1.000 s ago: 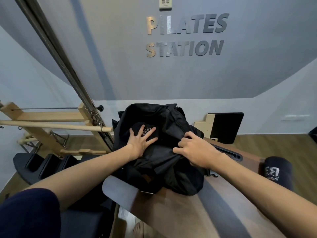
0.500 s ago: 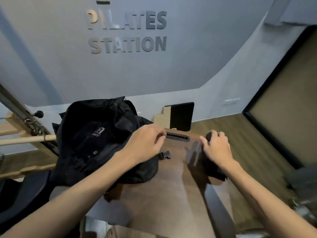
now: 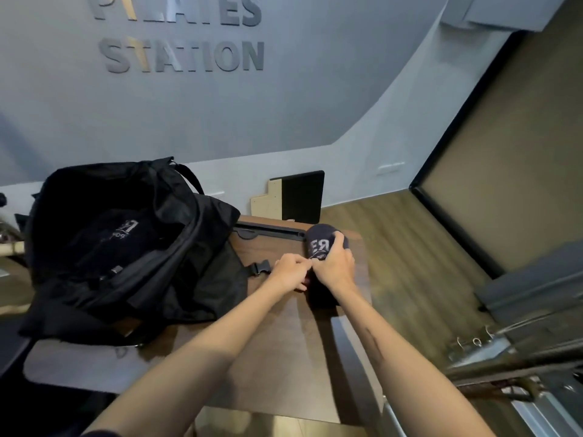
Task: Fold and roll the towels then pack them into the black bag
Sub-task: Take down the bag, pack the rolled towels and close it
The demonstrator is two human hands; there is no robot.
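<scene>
The black bag [image 3: 126, 247] lies open on the wooden table [image 3: 268, 357], and I take it as the landmark for all places. To the right of the bag, near the far right corner of the table, lies a rolled dark towel [image 3: 321, 244] with white letters on its end. The right hand [image 3: 336, 268] lies over the top of this roll, with the fingers curled around its far side, so it grips the towel. The left hand [image 3: 288, 274] is just beside the right hand, on the side toward the bag; its fingers are curled and seem to pinch the near edge of the roll, but the exact contact is a little blurred. Inside the bag, another dark towel with the same white print [image 3: 126, 231] is already packed. A black buckle [image 3: 260, 268] on a strap lies on the table between the bag and the hands. In my judgement the towel is light and soft, and not fragile, but a roll like this can loosen easily when it is lifted at only one end. It is better to hold it around the middle, with the fingers pressing the loose outer edge against the roll, and to carry it in this closed grip toward the opening of the bag, which faces up and looks wide enough.
</scene>
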